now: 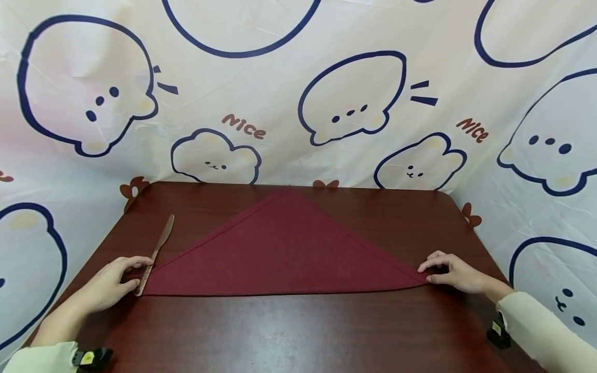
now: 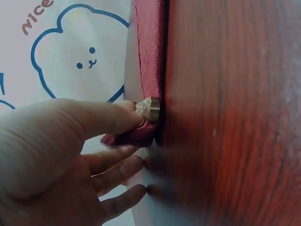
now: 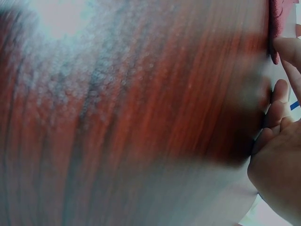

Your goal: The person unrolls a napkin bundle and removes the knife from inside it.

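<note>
A dark red cloth napkin (image 1: 280, 248), folded into a triangle, lies flat with its long edge toward me and its peak at the table's far edge. Across its left corner rests a table knife (image 1: 164, 234), blade pointing away, with a textured gold-coloured handle. My left hand (image 1: 104, 285) pinches that handle; in the left wrist view the thumb presses beside the handle's end (image 2: 151, 109), over the cloth corner. At the opposite side my right hand (image 1: 454, 272) pinches the napkin's right corner between thumb and fingers. Only a bit of cloth (image 3: 278, 21) shows in the right wrist view.
The brown wooden table (image 1: 289, 331) has a glossy top that reflects light. A pale curtain (image 1: 280, 93) printed with cartoon bears hangs behind the table and along both sides. Each wrist carries a small black device (image 1: 499, 331).
</note>
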`<state>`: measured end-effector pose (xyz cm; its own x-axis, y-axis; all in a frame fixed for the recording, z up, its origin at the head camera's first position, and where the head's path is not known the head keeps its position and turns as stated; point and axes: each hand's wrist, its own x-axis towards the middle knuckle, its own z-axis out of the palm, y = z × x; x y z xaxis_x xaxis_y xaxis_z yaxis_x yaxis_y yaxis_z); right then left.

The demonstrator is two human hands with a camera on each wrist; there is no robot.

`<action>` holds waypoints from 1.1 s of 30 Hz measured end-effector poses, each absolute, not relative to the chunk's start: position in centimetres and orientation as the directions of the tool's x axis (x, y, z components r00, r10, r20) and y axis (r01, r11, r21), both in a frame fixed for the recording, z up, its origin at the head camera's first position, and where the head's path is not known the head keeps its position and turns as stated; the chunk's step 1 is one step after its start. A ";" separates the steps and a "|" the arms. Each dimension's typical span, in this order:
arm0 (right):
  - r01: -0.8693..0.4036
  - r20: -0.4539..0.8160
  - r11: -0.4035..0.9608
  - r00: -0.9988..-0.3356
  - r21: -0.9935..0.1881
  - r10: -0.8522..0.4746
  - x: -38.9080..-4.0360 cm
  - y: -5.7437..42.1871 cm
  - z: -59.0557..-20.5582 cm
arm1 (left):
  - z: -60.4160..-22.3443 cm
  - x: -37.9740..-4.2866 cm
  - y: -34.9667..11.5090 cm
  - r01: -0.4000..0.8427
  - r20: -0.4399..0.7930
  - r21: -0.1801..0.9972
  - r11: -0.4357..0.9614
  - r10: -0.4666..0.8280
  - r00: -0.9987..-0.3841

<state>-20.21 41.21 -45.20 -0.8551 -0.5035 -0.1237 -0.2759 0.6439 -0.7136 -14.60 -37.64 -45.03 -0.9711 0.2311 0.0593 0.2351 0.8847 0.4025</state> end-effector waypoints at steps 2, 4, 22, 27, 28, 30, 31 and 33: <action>-0.278 -0.123 0.646 -0.856 -0.711 -0.503 -20.2 41.2 -45.2 | -45.1 -14.6 -37.8 0.247 0.075 0.396 0.884 0.237 -0.969; -0.280 -0.120 0.646 -0.856 -0.710 -0.503 -20.2 41.2 -45.2 | -45.1 -14.5 -37.9 0.246 0.080 0.389 0.888 0.233 -0.969; -0.308 -0.090 0.635 -0.853 -0.709 -0.514 -20.0 41.4 -45.5 | -44.6 -14.3 -37.5 0.217 0.034 0.377 0.900 0.221 -0.975; -0.316 -0.082 0.629 -0.851 -0.710 -0.519 -20.1 41.5 -45.5 | -44.5 -14.3 -37.6 0.214 0.044 0.354 0.910 0.212 -0.976; -0.317 -0.081 0.630 -0.850 -0.709 -0.520 -20.1 41.5 -45.5 | -44.5 -14.3 -37.6 0.215 0.045 0.349 0.912 0.213 -0.976; -0.316 -0.082 0.630 -0.851 -0.709 -0.519 -20.2 41.5 -45.5 | -44.5 -14.4 -37.7 0.214 0.042 0.351 0.912 0.213 -0.976; -0.315 -0.083 0.629 -0.851 -0.711 -0.519 -20.2 41.5 -45.6 | -44.5 -14.4 -37.7 0.213 0.039 0.353 0.911 0.213 -0.976; -0.317 -0.080 0.628 -0.850 -0.711 -0.521 -20.2 41.5 -45.6 | -44.5 -14.4 -37.9 0.208 0.032 0.359 0.910 0.211 -0.977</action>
